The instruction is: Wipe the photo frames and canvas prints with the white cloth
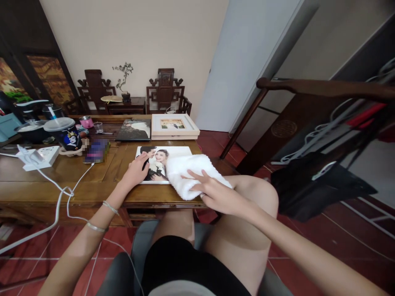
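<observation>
A flat wedding photo panel (159, 176) lies on the wooden table near its front edge and shows a couple. My left hand (138, 168) rests on the panel's left side, fingers stretched out and holding nothing. A fluffy white cloth (182, 172) covers the panel's right part and hangs a little past the table edge. On top of this cloth lies my right hand (214, 191), some fingers extended and others curled at the cloth's near edge, gripping it. What the cloth covers is hidden.
Behind the panel are a white framed picture (175, 128) on a box and a dark photo album (133, 130). Leftward on the table (111, 181) are a lidded cup (66, 133), a phone (97, 151) and a power strip (40, 158) with cables. A wooden chair (286, 119) stands right.
</observation>
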The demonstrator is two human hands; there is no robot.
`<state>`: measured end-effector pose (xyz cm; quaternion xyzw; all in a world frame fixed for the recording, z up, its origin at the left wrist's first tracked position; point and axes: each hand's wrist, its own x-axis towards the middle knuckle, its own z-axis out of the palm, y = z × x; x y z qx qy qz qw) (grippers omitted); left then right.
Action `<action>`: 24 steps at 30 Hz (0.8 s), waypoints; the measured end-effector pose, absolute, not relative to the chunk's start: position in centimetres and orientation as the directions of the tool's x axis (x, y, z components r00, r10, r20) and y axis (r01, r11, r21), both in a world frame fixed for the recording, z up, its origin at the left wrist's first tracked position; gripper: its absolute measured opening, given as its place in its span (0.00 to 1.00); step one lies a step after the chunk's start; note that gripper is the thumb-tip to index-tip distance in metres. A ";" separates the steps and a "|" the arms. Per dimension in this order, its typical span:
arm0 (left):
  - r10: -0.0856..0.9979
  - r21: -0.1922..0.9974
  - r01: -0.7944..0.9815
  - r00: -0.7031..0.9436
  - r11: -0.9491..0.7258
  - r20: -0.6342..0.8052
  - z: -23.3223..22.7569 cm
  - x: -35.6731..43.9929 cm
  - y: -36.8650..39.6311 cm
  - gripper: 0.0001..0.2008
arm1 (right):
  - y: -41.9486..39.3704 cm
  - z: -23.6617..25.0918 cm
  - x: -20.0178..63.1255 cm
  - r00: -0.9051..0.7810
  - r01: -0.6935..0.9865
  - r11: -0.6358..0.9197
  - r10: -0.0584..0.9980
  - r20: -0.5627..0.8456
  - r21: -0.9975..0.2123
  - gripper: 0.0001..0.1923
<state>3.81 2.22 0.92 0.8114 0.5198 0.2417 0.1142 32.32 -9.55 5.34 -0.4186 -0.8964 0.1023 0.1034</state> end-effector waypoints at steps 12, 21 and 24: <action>0.892 0.417 0.792 0.353 -0.446 0.282 0.6 3.5 2.7 0.24 | 5.2 4.5 30.5 -0.485 0.810 0.526 0.850 0.208 -0.258 0.30; 0.899 0.436 0.791 0.332 -0.430 0.285 0.4 3.7 2.7 0.23 | -3.7 4.3 31.0 -0.557 0.783 0.579 0.815 0.157 -0.228 0.30; 0.904 0.434 0.796 0.334 -0.422 0.267 0.6 3.8 2.5 0.24 | -8.0 4.8 31.4 -0.617 0.735 0.628 0.776 0.131 -0.254 0.31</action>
